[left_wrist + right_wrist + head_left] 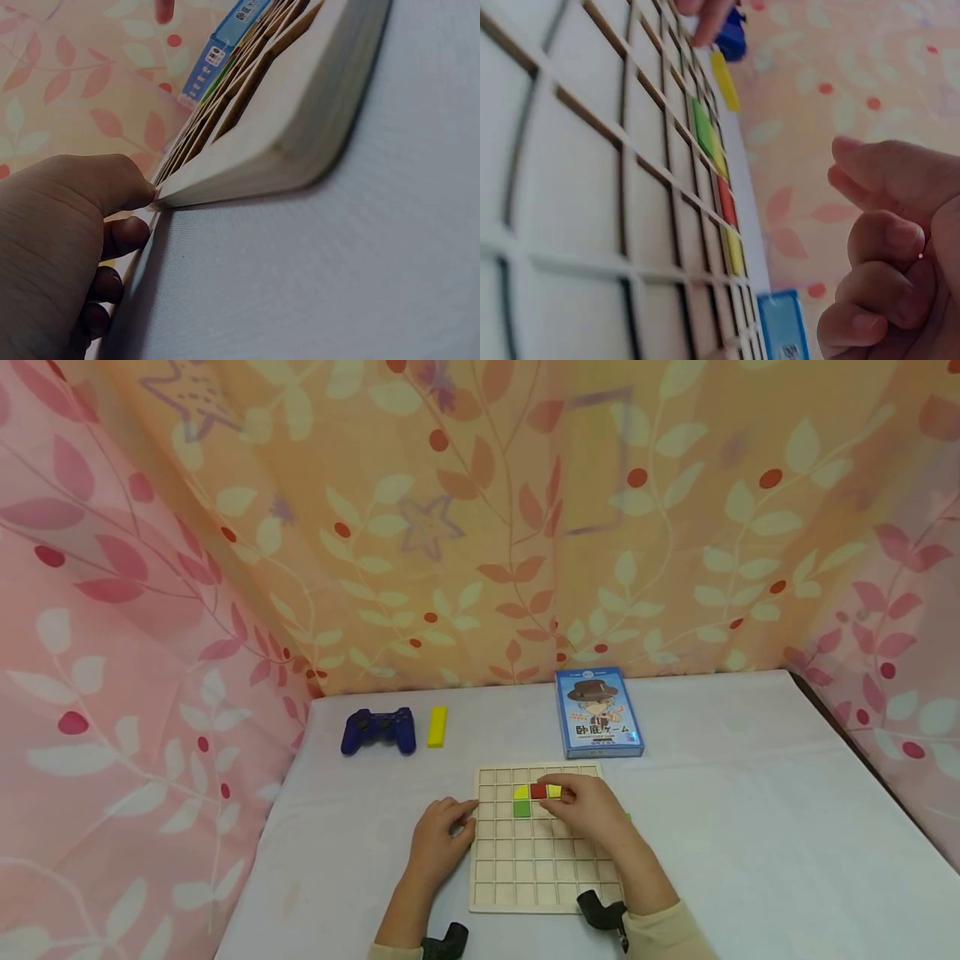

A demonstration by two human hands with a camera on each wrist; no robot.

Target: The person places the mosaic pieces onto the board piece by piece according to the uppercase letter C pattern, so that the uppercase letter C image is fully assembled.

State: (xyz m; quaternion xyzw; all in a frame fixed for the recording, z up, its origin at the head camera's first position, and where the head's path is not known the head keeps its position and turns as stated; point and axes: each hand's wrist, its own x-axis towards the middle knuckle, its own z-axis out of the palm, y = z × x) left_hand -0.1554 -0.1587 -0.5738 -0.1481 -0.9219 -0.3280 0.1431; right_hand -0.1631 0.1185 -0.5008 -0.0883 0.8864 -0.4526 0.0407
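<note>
A wooden grid board (pixel 525 868) lies flat on the white table. Near its top sit a yellow quarter-round piece (pixel 521 792), a green piece (pixel 521 809), a red piece (pixel 537 791) and a yellow piece (pixel 554 791). My right hand (pixel 588 810) hovers over the board, its fingertips at the yellow piece. In the right wrist view its fingers (pixel 885 247) are loosely curled and empty, above the board (pixel 577 187). My left hand (pixel 442 835) grips the board's left edge, with the thumb (pixel 112 184) against the board's rim (pixel 300 127).
At the back of the table lie a blue game controller (pixel 378 730), a yellow block (pixel 437 726) and a blue card box (pixel 597 712). Leaf-patterned curtains close in the back and both sides. The table's right edge runs along the curtain.
</note>
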